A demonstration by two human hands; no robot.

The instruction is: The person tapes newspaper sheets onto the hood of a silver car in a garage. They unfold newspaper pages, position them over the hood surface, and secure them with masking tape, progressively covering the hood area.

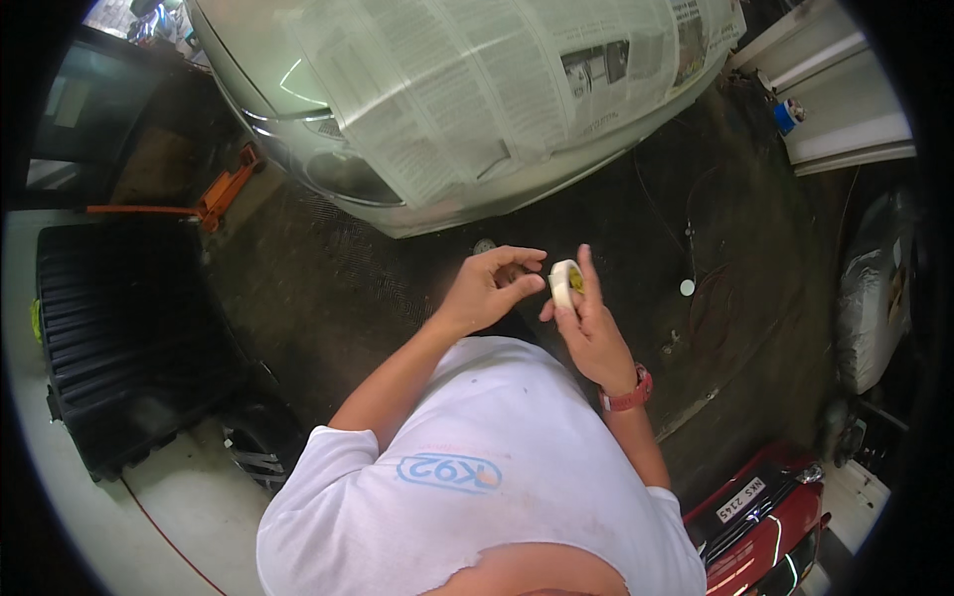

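Observation:
My right hand (598,340) grips a roll of masking tape (559,290), pale cream with a yellow inner core, and its index finger points up past the roll. Just left of the tape is my left hand (484,293), its fingers curved and thumb stretched toward the roll. A small gap shows between that thumb and the tape, and I see nothing held there. Beyond both hands stands a light-coloured car (477,214), its front covered by sheets of newspaper (447,89).
An orange floor jack (227,189) is at the left, near a black ribbed plastic panel (129,338). A red car (765,526) stands at lower right. Along the right lies a plastic-wrapped object (874,298). A blue can (788,116) sits by white panels (845,89).

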